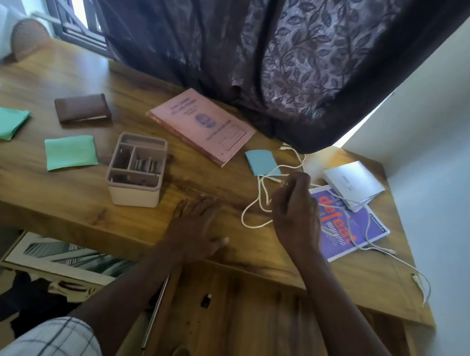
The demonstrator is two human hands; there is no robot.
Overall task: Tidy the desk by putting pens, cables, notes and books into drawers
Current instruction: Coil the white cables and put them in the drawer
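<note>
Clutter spreads across the wooden table (47,189). Near the right edge, the right hand (297,216) has its grip pinched on a thin white cable (256,207), whose loops trail over a purple magazine (350,226) (glossy, orange lettering) and a white spiral notepad (352,183). The left hand (194,229) lies flat and open on the front edge. Beside it stands a beige compartmented organizer (136,169); behind lie a pink book (201,125), a brown wallet (83,108), green sticky notes (71,152) and a blue note (261,162).
</note>
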